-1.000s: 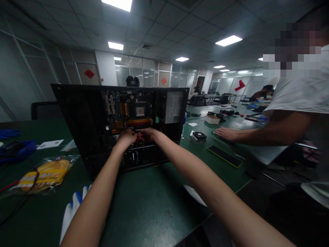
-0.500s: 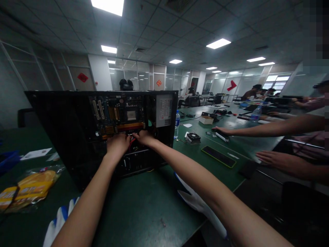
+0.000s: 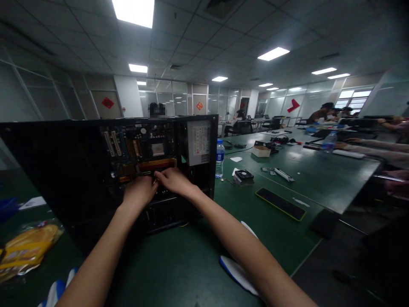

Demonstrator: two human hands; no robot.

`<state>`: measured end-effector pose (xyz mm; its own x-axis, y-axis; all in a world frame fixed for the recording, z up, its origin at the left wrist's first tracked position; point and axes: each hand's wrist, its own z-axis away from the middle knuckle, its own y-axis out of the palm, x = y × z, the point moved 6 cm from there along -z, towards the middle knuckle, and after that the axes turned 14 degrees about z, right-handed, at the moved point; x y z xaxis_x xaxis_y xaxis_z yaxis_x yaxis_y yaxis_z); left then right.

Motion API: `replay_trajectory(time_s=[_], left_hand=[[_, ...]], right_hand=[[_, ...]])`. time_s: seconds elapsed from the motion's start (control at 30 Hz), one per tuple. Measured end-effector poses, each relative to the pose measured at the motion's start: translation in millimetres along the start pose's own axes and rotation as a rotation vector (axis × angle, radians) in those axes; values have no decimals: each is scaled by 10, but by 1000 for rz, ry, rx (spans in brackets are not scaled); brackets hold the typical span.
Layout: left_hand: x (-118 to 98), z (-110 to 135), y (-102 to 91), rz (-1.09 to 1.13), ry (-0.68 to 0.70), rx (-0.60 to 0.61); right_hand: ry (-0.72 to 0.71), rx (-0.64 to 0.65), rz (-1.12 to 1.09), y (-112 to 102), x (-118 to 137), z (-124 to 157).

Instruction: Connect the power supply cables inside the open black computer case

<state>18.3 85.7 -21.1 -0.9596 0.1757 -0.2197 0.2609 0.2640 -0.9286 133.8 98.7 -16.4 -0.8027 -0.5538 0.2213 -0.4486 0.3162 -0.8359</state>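
An open black computer case (image 3: 57, 170) lies on the green table (image 3: 179, 264) with its motherboard (image 3: 140, 149) and power supply (image 3: 198, 143) showing. Both my hands reach inside it, side by side, just below the motherboard's orange slots. My left hand (image 3: 139, 190) is curled with its fingers tucked down into the case. My right hand (image 3: 174, 181) is closed in a pinch right next to it. What they hold is hidden by the fingers.
A water bottle (image 3: 219, 158), a small fan (image 3: 243, 175), a long black pad (image 3: 281, 204) and a box (image 3: 261, 150) lie to the right. A yellow bag (image 3: 27, 247) and white-blue gloves (image 3: 236, 273) lie near me. Other people's arms rest at the far right.
The view has swung left and up. The person close on my right has withdrawn their arms. The red wires between my hands no longer show; my hands sit a little lower left.
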Motion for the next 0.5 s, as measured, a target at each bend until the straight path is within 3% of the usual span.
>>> replay_trajectory(time_s=[0.2, 0.3, 0.5], left_hand=[[33, -63, 63, 21, 28, 21], [35, -83, 75, 8, 46, 25], [17, -82, 71, -11, 49, 28]], right_hand=[[92, 116, 81, 39, -46, 41], [70, 166, 74, 78, -38, 55], [98, 176, 82, 88, -53, 55]])
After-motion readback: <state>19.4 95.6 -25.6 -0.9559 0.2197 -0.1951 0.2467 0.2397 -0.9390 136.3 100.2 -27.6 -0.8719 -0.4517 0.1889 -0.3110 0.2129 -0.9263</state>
